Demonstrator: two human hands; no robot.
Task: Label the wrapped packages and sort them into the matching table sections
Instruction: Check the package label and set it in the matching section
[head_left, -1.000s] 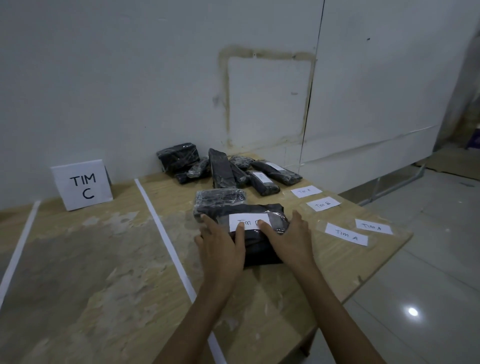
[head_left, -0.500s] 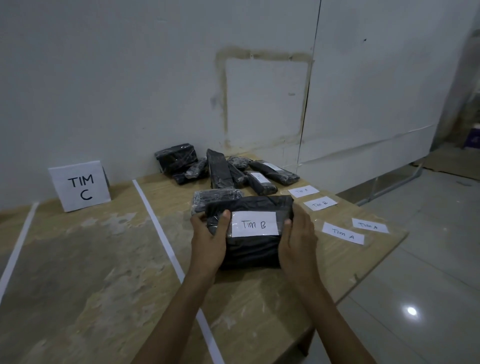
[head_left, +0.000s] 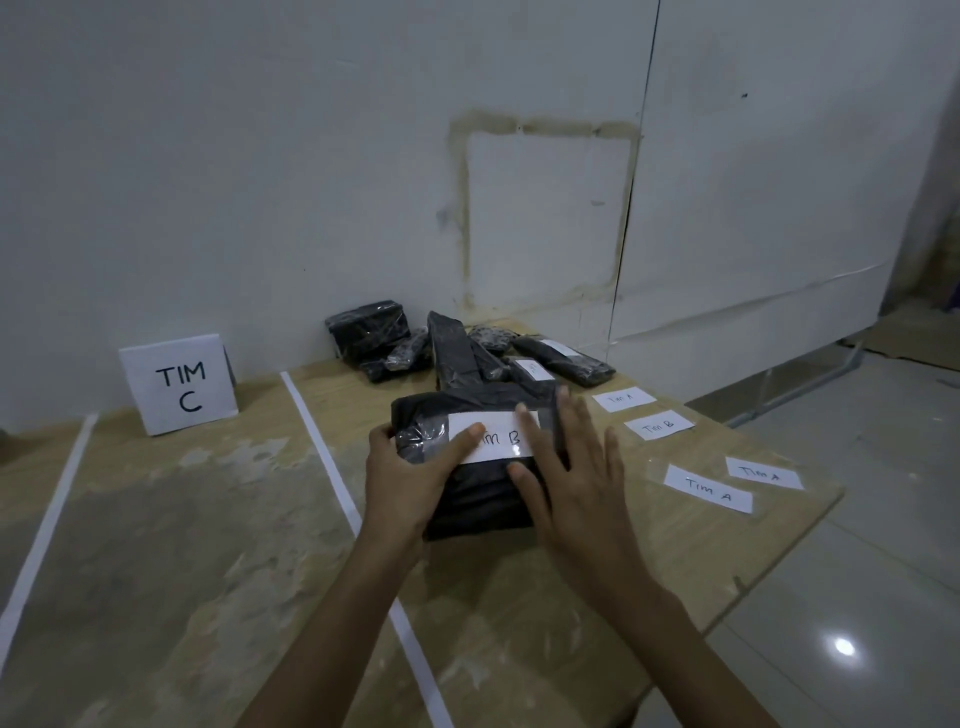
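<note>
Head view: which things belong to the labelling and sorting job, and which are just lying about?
Job: package, gripped by left hand, pressed by right hand; its Tim B label; loose labels; package pile; TIM C sign; white tape line.
Lying about: only the stained wall and tiled floor.

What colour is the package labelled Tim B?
The plastic-wrapped package is black, seen best in the head view.
</note>
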